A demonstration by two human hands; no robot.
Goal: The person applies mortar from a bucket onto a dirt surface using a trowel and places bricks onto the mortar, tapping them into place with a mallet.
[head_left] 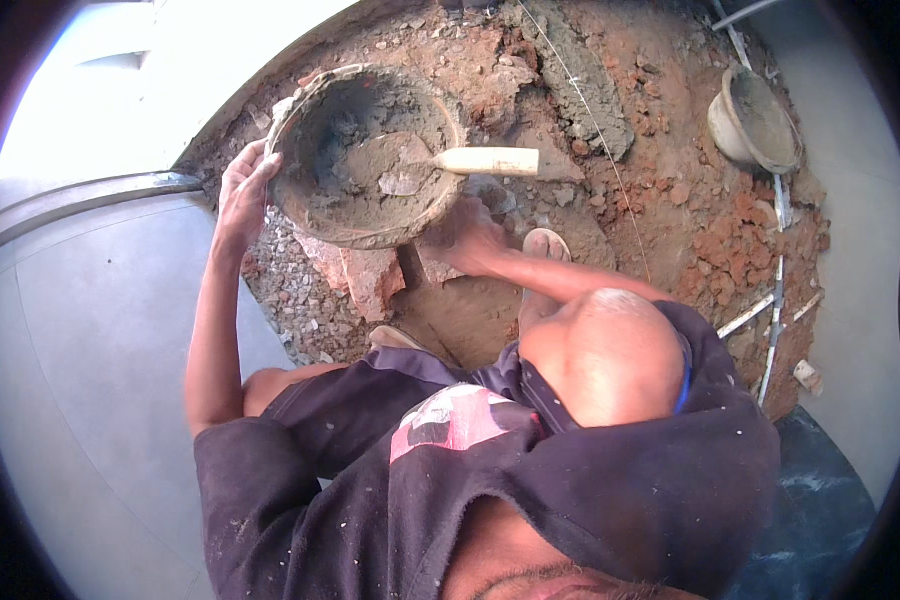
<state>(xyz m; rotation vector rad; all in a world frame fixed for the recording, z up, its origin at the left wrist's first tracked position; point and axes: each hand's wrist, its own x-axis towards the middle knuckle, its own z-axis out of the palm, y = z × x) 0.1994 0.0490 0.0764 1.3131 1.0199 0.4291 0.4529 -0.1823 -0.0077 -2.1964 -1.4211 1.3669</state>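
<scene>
A round metal pan (305, 200) coated in grey mortar holds a trowel with a pale handle (487, 161). My left hand (248, 185) grips the pan's left rim. My right hand (462, 238) is low by the pan's right underside, blurred, its fingers partly hidden; I cannot make out what it holds. Beside it, broken reddish stone slabs (365, 280) lie on the rubble.
A second pan (730, 130) with grey mix sits at upper right. A taut string (610, 170) crosses red soil and rubble (710, 255). White pipes (745, 318) lie at right, grey floor panels (90, 340) at left. My bare feet (545, 245) are among the rubble.
</scene>
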